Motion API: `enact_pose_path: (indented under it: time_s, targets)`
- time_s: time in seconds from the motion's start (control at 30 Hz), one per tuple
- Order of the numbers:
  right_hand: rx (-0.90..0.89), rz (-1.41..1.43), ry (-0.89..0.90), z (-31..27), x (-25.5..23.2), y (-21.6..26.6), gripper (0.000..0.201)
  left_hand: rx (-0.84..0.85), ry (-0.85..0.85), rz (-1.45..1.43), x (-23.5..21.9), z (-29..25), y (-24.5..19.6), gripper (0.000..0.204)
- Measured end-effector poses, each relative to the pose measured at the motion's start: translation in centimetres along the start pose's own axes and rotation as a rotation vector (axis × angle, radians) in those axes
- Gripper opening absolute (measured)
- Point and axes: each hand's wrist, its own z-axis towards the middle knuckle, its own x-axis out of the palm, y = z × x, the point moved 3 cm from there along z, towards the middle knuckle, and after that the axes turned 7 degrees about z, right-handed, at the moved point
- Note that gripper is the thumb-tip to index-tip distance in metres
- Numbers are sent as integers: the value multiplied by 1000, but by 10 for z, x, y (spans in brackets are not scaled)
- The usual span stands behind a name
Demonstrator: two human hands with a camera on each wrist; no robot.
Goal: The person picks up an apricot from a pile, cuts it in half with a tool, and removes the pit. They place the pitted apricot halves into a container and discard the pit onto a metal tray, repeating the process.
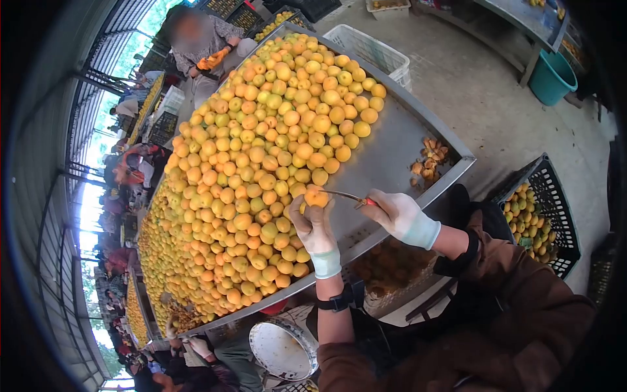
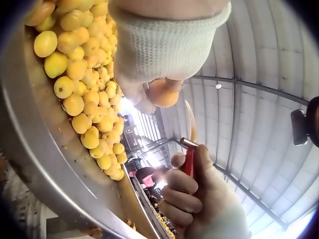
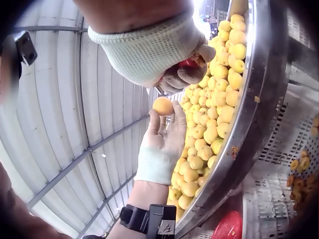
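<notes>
My gloved left hand point(image 1: 317, 236) pinches a single orange apricot point(image 1: 316, 196) between thumb and fingertips, just above the edge of a large heap of apricots point(image 1: 261, 157). In the left wrist view the round apricot point(image 2: 163, 93) shows below the white glove cuff. My gloved right hand point(image 1: 406, 219) grips a knife by its red handle point(image 2: 190, 164), fingers curled around it. The knife's thin curved blade point(image 1: 343, 194) points at the apricot, its tip right at the fruit in the head view. In the right wrist view, the glove hides most of the knife.
The heap lies on a metal table with a raised rim point(image 1: 450, 173). Brown-orange scraps point(image 1: 430, 159) sit in its near corner. A black crate of fruit point(image 1: 532, 219) stands at right, a white bucket point(image 1: 282, 349) below, a teal bucket point(image 1: 552, 78) farther off. Other people sit along the table.
</notes>
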Motion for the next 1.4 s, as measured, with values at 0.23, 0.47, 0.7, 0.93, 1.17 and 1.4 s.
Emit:
enact_pose_path:
  time_s: [0.23,0.47,0.7,0.93,1.17,1.4]
  targets:
    - [-26,-144,26,-2,12,2,26,43,-118,244,-11,-3,5,48]
    - [12,-325,-2,-6,20,3,24,118,-81,331,-10,-8,-1,47]
    - [81,-365,35,-13,33,-1,28,-8,-110,200,7,-23,10,47]
    - [84,-293,16,-17,42,-7,25,-101,-94,360,-9,-28,20,42]
    - [3,212,-18,-15,38,-10,25,-10,-188,534,-7,-16,-2,19]
    - [-20,96,-66,-9,29,-10,25,7,-97,707,-12,-20,12,51]
